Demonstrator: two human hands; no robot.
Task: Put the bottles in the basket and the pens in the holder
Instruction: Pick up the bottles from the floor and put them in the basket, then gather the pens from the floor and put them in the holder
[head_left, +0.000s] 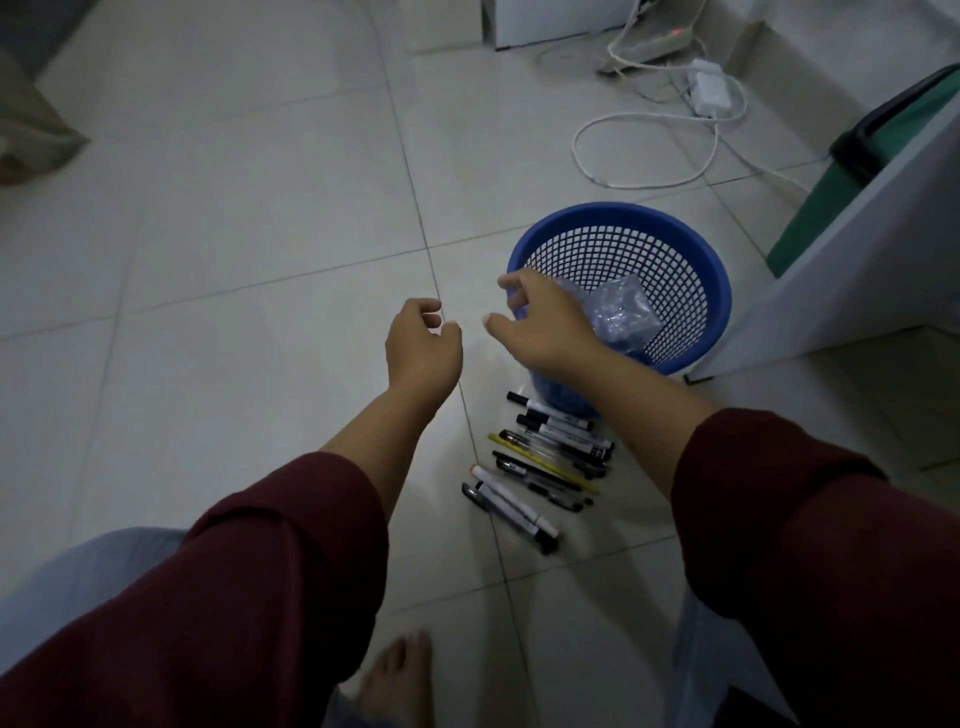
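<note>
A blue mesh basket (691, 249) stands on the tiled floor at the right. Clear plastic bottles (621, 312) lie inside it, crumpled and partly hidden by my right hand. My right hand (545, 325) hovers over the basket's near rim, fingers apart and holding nothing. My left hand (422, 345) hangs left of the basket above bare floor, fingers loosely curled and holding nothing. Several pens and markers (540, 467) lie in a row on the floor just in front of the basket, under my right forearm. No pen holder is in view.
A white cabinet side (852, 270) stands right of the basket, with a green bin (852, 171) behind it. White cables (649, 150) and a power strip (654, 44) lie at the back. My bare foot (400, 675) rests at the bottom.
</note>
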